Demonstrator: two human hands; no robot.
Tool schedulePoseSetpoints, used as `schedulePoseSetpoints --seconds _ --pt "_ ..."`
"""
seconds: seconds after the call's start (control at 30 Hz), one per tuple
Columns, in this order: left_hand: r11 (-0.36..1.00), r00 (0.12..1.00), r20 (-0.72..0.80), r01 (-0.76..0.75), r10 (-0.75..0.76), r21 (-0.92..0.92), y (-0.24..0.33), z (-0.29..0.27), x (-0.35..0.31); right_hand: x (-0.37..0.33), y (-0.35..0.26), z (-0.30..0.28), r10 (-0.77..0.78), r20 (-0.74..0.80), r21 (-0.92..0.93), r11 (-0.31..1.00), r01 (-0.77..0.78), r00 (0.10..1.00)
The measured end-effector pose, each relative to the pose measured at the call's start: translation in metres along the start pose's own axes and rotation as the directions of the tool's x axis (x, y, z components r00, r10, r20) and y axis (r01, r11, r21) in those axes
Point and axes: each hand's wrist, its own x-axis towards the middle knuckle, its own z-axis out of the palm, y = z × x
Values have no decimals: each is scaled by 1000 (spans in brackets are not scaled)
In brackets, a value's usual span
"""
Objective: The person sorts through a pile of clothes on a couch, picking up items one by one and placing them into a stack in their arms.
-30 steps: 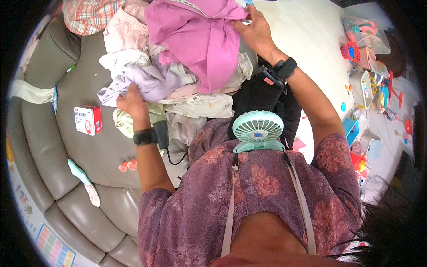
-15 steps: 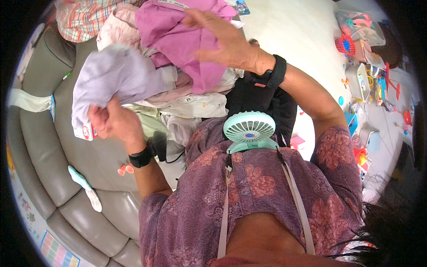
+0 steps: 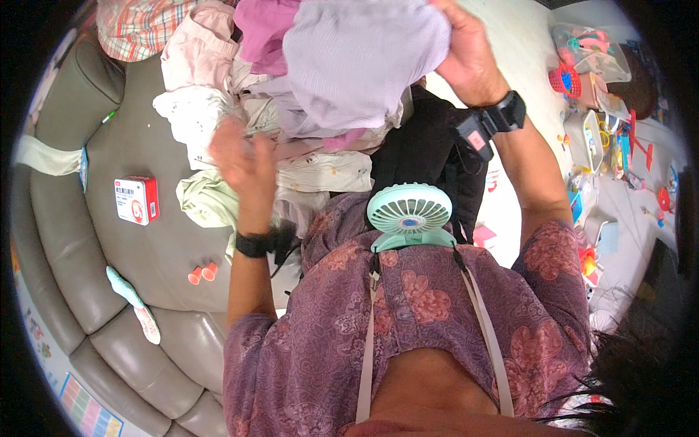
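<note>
Right hand (image 3: 470, 62): we're gripping the pale-lavender textured cloth garment (image 3: 364, 62), top centre of frame!
Left hand (image 3: 246, 160): ours hangs open, blurred, left of centre, near crumpled white cloth (image 3: 188, 113).

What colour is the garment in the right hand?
The garment in the right hand is pale lavender, best seen in the head view.

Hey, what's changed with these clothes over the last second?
The lavender garment moved up and rightward, across the magenta garment. The left hand let it go; the right hand, earlier on the magenta one, now holds it. The red-and-white box stayed on the sofa.
</note>
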Motion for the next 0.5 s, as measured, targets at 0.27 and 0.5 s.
schedulePoseSetpoints --seconds 0.27,0.5 --pt "854 884 46 433 -464 287 -118 -6 8 4 -22 56 132 56 427 893 -143 990" --pt "386 614 -21 468 -789 -795 -83 -51 5 21 -8 62 270 43 397 879 -264 962"
